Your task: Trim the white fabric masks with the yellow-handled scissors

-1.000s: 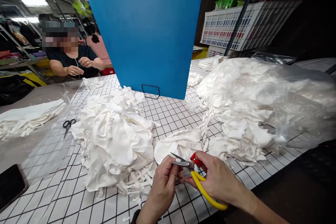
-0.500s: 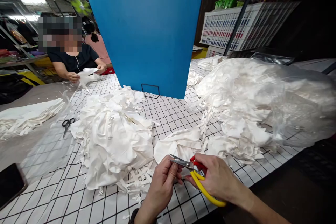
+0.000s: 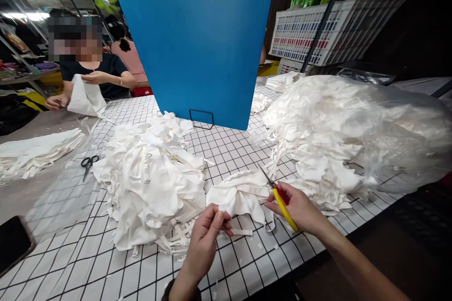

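In my right hand [image 3: 300, 207] is a pair of scissors [image 3: 284, 208] with red and yellow handles; the blades point up and to the left, clear of my left hand. My left hand [image 3: 208, 233] is closed in a pinch at the near edge of a white cloth piece [image 3: 238, 193]. A thin white strip [image 3: 243, 233] lies just right of my left fingers. Beside them on the left rises a large heap of white cloth pieces [image 3: 151, 183], with narrow offcuts [image 3: 181, 237] at its near edge.
A blue board [image 3: 197, 47] stands on the grid-patterned cloth [image 3: 226, 150]. To the right lies a clear plastic bag [image 3: 406, 136] full of white cloth. Black-handled scissors [image 3: 89, 163] and a phone [image 3: 14, 244] lie left. Across the table, a person [image 3: 102, 73] handles white cloth.
My right hand has drawn the scissors away from my left hand, up and to the right. My left hand has shifted slightly left. The person opposite has lifted and spread their cloth.
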Demonstrator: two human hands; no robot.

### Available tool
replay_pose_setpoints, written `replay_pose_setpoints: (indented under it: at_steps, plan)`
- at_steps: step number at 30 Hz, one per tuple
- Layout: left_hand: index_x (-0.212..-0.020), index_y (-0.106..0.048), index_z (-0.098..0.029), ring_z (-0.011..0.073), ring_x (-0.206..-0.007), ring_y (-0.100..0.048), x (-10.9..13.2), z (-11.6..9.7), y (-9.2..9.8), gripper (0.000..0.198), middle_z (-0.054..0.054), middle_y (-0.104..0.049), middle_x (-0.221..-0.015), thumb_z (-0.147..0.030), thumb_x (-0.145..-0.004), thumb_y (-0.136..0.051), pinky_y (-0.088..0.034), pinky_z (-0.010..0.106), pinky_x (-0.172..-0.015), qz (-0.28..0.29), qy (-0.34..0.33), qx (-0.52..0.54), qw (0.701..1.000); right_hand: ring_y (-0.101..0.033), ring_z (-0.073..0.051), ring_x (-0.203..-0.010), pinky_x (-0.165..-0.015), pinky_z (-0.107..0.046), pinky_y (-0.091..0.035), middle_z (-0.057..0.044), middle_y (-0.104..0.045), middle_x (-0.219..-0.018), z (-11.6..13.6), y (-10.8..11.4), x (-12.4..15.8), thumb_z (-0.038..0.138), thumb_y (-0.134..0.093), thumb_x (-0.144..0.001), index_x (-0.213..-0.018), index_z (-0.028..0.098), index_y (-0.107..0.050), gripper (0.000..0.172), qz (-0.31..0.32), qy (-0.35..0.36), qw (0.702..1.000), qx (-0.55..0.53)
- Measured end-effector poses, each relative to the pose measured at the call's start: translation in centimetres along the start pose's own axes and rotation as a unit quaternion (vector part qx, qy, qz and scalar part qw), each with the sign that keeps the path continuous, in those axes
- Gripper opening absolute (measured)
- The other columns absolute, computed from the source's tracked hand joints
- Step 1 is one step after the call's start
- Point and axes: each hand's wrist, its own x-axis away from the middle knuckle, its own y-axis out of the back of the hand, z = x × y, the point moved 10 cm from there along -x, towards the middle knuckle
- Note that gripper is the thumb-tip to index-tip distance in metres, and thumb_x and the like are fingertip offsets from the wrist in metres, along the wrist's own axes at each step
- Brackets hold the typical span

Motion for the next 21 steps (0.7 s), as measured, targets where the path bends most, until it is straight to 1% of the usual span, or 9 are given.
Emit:
replay_pose_setpoints:
  at_steps: [4,6,8,10,11,12,15,17,21]
  plan:
    - [-0.086,-0.064,-0.016,0.0175,-0.07,-0.061,0.6,-0.1,4.2,0.029,0.004,-0.06,-0.08,-0.044,-0.088,-0.057,-0.051,0.029,-0.068,-0.074,0.001,-0.01,0.997,-0.061,-0.018,-0.074,-0.063,-0.027,-0.046,-0.001,-0.067,-0.085,-1.6,-1.0,-0.7,0.034,-0.076,-0.065,-0.087,0.022,-0.055,0.033,0.034,-0.032,0.997,0.054]
    - [-0.088,-0.063,-0.016,0.0219,-0.08,-0.062,1.3,-0.9,6.3,0.033,0.008,-0.061,-0.094,-0.047,-0.088,-0.053,-0.052,0.035,-0.074,-0.126,-0.001,-0.112,0.986,-0.062,-0.019,-0.077,-0.064,-0.027,-0.046,-0.001,-0.066,-0.086,-2.1,-1.9,-0.3,0.032,-0.076,-0.063,-0.085,0.022,-0.052,0.034,0.065,-0.045,0.994,0.08]
    - [-0.096,-0.064,-0.015,0.0318,-0.103,-0.058,2.7,-2.9,8.1,0.037,0.016,-0.055,-0.119,-0.049,-0.085,-0.054,-0.051,0.046,-0.083,-0.211,-0.017,-0.281,0.936,-0.062,-0.019,-0.077,-0.064,-0.027,-0.045,0.0,-0.066,-0.086,-2.5,-2.5,0.5,0.031,-0.076,-0.063,-0.083,0.022,-0.049,0.035,0.086,-0.058,0.99,0.1]
    - [-0.104,-0.064,-0.015,0.039,-0.122,-0.045,4.6,-5.3,8.2,0.041,0.02,-0.043,-0.134,-0.049,-0.081,-0.058,-0.045,0.054,-0.091,-0.286,-0.049,-0.417,0.862,-0.061,-0.019,-0.076,-0.062,-0.026,-0.045,-0.001,-0.065,-0.086,-2.7,-2.8,1.5,0.032,-0.076,-0.063,-0.084,0.023,-0.049,0.035,0.106,-0.062,0.986,0.117]
    - [-0.105,-0.065,-0.015,0.0393,-0.123,-0.044,5.2,-5.8,7.4,0.041,0.02,-0.042,-0.135,-0.048,-0.081,-0.058,-0.044,0.055,-0.092,-0.292,-0.061,-0.442,0.846,-0.06,-0.019,-0.074,-0.062,-0.026,-0.044,-0.001,-0.065,-0.085,-2.8,-2.9,1.9,0.031,-0.074,-0.065,-0.085,0.023,-0.05,0.032,0.111,-0.057,0.984,0.124]
    - [-0.104,-0.066,-0.015,0.0374,-0.119,-0.048,5.3,-5.5,6.1,0.039,0.019,-0.047,-0.13,-0.047,-0.082,-0.058,-0.046,0.053,-0.091,-0.263,-0.062,-0.437,0.858,-0.06,-0.018,-0.073,-0.061,-0.026,-0.044,-0.001,-0.065,-0.083,-2.7,-3.0,2.4,0.029,-0.071,-0.068,-0.084,0.022,-0.05,0.027,0.112,-0.047,0.984,0.131]
    - [-0.092,-0.07,-0.017,0.0249,-0.083,-0.063,4.3,0.3,-0.7,0.038,0.011,-0.064,-0.095,-0.049,-0.088,-0.051,-0.052,0.036,-0.072,-0.026,0.041,-0.292,0.955,-0.057,-0.017,-0.067,-0.059,-0.025,-0.043,0.0,-0.063,-0.074,-2.4,-3.0,3.3,0.023,-0.059,-0.076,-0.083,0.022,-0.052,0.01,0.082,-0.014,0.989,0.124]
    - [-0.089,-0.071,-0.015,0.0183,-0.061,-0.059,4.0,4.7,-5.3,0.046,0.006,-0.063,-0.07,-0.055,-0.088,-0.048,-0.046,0.027,-0.055,0.093,0.14,-0.181,0.969,-0.058,-0.016,-0.067,-0.06,-0.025,-0.044,0.001,-0.062,-0.073,-2.1,-2.8,4.0,0.023,-0.057,-0.079,-0.087,0.022,-0.052,0.009,0.048,0.0,0.995,0.088]
    - [-0.087,-0.067,-0.012,0.0112,-0.041,-0.045,1.8,7.9,-8.7,0.056,-0.002,-0.051,-0.05,-0.063,-0.085,-0.045,-0.032,0.022,-0.044,0.083,0.192,-0.054,0.976,-0.058,-0.015,-0.065,-0.06,-0.024,-0.046,0.001,-0.063,-0.075,-0.3,-2.8,5.8,0.024,-0.057,-0.079,-0.095,0.022,-0.051,0.017,-0.002,0.033,0.998,0.044]
